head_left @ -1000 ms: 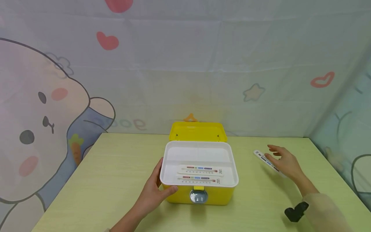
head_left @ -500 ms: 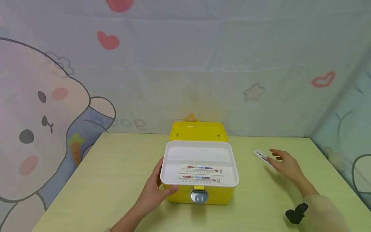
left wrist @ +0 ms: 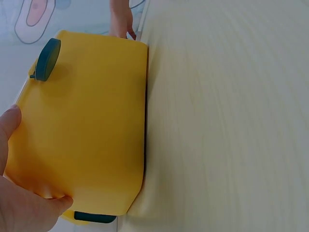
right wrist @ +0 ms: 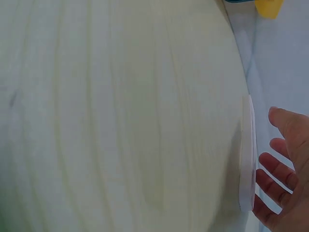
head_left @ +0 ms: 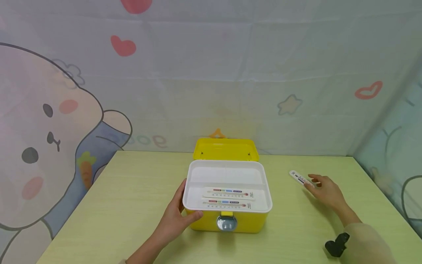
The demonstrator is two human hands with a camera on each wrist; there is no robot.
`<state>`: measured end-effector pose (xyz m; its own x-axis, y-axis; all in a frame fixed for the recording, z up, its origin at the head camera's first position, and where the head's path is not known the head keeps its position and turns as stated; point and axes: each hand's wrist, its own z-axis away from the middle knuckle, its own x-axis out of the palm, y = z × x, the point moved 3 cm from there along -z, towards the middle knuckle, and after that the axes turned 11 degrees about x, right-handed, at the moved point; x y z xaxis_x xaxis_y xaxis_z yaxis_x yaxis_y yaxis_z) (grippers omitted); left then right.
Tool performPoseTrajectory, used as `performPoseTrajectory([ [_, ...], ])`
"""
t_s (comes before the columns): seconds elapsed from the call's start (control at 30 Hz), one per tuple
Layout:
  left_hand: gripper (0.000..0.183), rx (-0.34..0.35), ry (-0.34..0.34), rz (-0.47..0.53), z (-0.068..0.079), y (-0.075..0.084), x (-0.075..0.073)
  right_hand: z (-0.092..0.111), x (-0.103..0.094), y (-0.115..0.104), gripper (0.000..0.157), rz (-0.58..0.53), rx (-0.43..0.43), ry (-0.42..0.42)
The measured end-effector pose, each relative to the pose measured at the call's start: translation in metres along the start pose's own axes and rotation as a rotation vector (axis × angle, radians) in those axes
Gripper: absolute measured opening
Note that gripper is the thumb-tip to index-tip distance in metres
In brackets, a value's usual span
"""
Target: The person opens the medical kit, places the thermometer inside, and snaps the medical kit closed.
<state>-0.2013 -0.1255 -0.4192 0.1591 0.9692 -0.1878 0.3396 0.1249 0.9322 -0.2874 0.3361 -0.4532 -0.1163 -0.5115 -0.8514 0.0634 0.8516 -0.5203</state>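
A yellow box with a white inner tray stands on the table, its lid tipped back. My left hand holds its front left corner, thumb against the front wall and fingers along the side. Two white thermometer strips with coloured bands lie across the tray. Farther right, another thermometer lies at a slant on the table. Over its near end hovers my right hand. In the right wrist view, the thumb and fingers of this hand are spread beside the thermometer.
A round metal-look latch is on the box front. The table runs back to a printed cloth. A black device sits at my right sleeve.
My right hand has shifted slightly down and to the right along the thermometer, its thumb now covering the near end. The left hand and the box keep their place.
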Motion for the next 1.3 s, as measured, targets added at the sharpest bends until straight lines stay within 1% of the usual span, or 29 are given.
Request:
performPoseTrajectory([
  [0.3, 0.099, -0.006, 0.005, -0.012, 0.0, 0.0, 0.0, 0.001, 0.002, 0.002, 0.051, 0.067, -0.026, 0.042],
  [0.47, 0.099, 0.0, 0.003, -0.011, 0.001, -0.001, 0.0, 0.001, 0.005, 0.005, 0.051, 0.095, -0.023, 0.049],
  [0.83, 0.099, 0.007, -0.002, -0.004, 0.002, 0.0, 0.0, 0.003, 0.007, 0.007, 0.046, 0.104, -0.021, 0.067],
  [1.3, 0.098, 0.018, -0.004, 0.008, 0.001, 0.001, 0.0, 0.002, 0.01, 0.01, 0.042, 0.113, -0.019, 0.058],
])
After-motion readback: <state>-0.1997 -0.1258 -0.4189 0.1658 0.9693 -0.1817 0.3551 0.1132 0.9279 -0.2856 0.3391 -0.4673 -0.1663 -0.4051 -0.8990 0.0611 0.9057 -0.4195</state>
